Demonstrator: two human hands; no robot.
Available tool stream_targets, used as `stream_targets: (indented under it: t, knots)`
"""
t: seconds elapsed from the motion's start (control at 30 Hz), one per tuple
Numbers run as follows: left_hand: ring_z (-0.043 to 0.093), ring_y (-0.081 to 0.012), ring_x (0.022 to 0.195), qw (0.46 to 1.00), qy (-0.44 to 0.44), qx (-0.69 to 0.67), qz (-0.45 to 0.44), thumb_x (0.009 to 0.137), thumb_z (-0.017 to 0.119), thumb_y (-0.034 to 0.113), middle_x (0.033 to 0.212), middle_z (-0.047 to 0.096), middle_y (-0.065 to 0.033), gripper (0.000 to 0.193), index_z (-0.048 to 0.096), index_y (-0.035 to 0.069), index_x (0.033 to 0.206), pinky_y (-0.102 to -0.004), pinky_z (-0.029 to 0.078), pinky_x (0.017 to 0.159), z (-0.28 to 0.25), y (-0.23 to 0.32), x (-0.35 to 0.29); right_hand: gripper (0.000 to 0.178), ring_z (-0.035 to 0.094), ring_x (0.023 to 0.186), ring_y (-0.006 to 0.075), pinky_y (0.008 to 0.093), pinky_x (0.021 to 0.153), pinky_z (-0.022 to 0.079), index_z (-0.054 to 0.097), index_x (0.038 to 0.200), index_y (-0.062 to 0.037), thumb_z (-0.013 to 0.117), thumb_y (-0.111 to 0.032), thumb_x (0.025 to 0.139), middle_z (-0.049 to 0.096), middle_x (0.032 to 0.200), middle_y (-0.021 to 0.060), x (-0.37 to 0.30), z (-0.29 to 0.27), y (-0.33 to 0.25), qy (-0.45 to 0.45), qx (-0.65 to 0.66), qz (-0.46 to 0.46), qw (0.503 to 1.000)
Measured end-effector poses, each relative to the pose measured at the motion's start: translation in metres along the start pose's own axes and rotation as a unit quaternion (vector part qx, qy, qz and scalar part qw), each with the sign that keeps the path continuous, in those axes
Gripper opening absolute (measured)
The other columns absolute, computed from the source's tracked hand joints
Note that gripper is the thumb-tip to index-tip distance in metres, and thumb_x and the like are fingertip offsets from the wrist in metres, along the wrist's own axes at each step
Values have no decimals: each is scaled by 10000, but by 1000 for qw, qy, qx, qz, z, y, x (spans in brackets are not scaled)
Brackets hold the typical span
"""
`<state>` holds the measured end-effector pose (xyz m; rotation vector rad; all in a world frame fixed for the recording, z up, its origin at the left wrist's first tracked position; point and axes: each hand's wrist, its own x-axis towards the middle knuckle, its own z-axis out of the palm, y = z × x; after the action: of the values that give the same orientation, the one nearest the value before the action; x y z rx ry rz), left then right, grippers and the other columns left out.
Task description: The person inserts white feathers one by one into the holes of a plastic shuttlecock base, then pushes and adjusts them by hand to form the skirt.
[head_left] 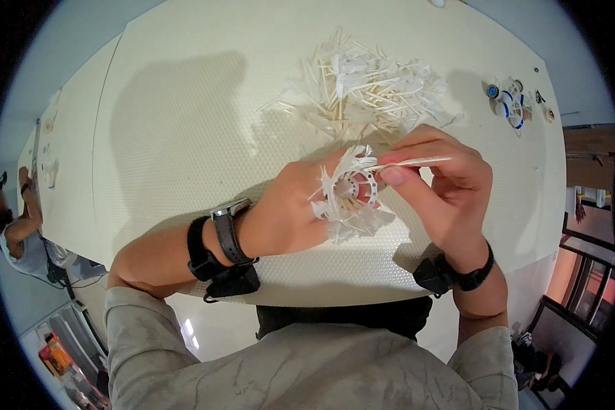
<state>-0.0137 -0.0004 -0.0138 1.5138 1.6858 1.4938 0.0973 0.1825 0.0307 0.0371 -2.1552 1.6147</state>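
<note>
My left hand [287, 205] is wrapped round a white round holder [372, 197] with a row of small holes along its rim. Thin white film-like petals [362, 225] fan out round this holder on several sides. Between thumb and fingers, my right hand [458, 181] pinches a thin pale stick [424, 162]. One end of the stick meets the holder's upper right edge; whether it sits in a hole I cannot tell. Beyond both hands lies a loose pile of pale sticks with white film pieces [376, 92].
On the right of the pale textured table [184, 123] lie small items, among them a blue-and-white ring-shaped object [512, 109] and a round blue-topped piece [493, 91]. Another person [22, 232] sits at the far left. The table's near edge runs close to my body.
</note>
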Motion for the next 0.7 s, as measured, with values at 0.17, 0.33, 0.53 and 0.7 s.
stream_targets:
  t: [0.17,0.33,0.53,0.7]
  knots:
    - [664,-329,855,1000,-6,-1,-7,832,768,160,1010,660,-131,478,561,61,1251,-361,523,769,-1,3,2,93,572,653,73,215,518,375,737,856,-35,753,32,792,731,876,69,1,0,-2,7,-45,3,999]
    - [653,-242,915,995,-35,-37,-86,820,738,116,1038,679,-80,264,680,68,1073,-343,515,834,-5,6,0,108,603,677,83,219,495,370,736,860,-49,762,20,782,727,859,51,4,-1,-8,0,-90,1,996]
    - [656,-237,900,997,-27,-14,-76,820,744,121,1033,681,-89,299,672,50,1102,-337,517,824,-1,6,1,140,591,689,81,209,523,367,731,892,-57,769,5,773,702,858,34,6,-5,-11,-38,-125,-5,991]
    - [664,-351,876,999,-19,-8,-46,828,729,115,1008,658,-152,441,563,64,1233,-367,518,777,-1,2,1,284,560,776,123,216,620,406,679,1029,10,743,20,752,654,934,80,5,-18,-14,2,-59,-5,998]
